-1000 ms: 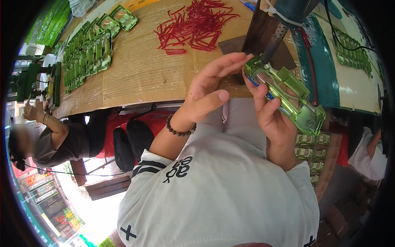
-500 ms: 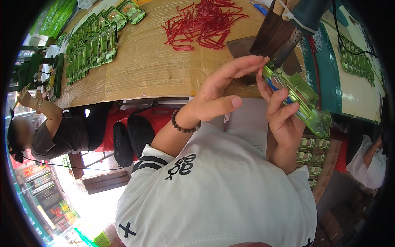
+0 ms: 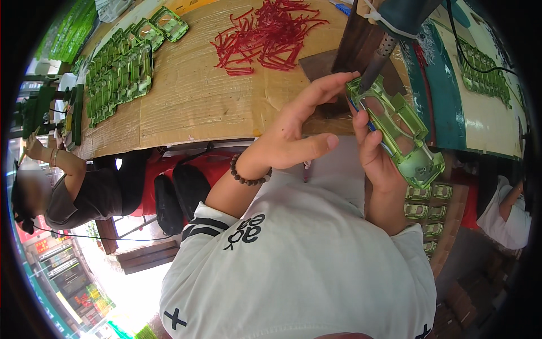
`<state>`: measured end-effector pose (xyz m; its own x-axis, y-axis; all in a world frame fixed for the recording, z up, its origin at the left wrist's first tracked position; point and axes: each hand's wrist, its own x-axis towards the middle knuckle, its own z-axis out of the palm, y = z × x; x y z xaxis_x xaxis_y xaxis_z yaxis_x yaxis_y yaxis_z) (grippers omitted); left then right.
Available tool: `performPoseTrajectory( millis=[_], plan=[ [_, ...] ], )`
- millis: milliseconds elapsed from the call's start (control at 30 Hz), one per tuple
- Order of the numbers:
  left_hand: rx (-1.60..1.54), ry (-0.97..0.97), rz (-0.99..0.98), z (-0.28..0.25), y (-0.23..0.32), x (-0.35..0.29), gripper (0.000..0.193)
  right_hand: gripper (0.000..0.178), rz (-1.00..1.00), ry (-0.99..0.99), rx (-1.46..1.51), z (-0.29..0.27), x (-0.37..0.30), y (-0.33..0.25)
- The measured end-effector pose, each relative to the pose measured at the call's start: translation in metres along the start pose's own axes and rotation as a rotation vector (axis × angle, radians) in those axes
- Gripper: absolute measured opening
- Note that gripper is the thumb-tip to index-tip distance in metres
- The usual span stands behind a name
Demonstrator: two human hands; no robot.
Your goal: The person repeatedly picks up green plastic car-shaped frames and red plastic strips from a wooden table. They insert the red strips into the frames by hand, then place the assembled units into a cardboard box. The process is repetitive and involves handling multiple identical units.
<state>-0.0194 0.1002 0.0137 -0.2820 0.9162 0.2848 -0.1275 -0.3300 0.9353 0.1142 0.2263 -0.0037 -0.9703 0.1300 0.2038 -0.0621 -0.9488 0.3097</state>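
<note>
My right hand grips a translucent green plastic toy car body from below, its fingers along a blue strip on the side. The car body is tilted, its far end up under the tip of a soldering iron with a perforated metal sleeve. The tip meets the shell there, as far as I can see. Flat and stretched out, the fingers of my left hand reach to the shell's far end, fingertips at or close to its edge. The left thumb stands apart, holding nothing.
A heap of thin red plastic strips lies on the cardboard-covered table. Rows of green car bodies stand at the left, more at far right, others in a box beside me. A dark metal stand rises by the iron. People sit either side.
The view has shifted slightly. The car body has turned to show more of its open upper face, and its far end now sits under the iron's tip. My left hand stays alongside.
</note>
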Motion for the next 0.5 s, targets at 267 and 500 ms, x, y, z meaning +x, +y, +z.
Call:
performPoseTrajectory(
  millis=[267, 500],
  plan=[
    [0.067, -0.044, 0.024, 0.001, -0.006, 0.009, 0.078, 0.054, -0.044, 0.021, -0.098, 0.010, -0.003, -0.002],
    [-0.015, -0.022, 0.021, 0.003, -0.004, 0.009, 0.074, 0.054, -0.039, 0.015, -0.103, 0.011, -0.002, -0.003]
  ],
)
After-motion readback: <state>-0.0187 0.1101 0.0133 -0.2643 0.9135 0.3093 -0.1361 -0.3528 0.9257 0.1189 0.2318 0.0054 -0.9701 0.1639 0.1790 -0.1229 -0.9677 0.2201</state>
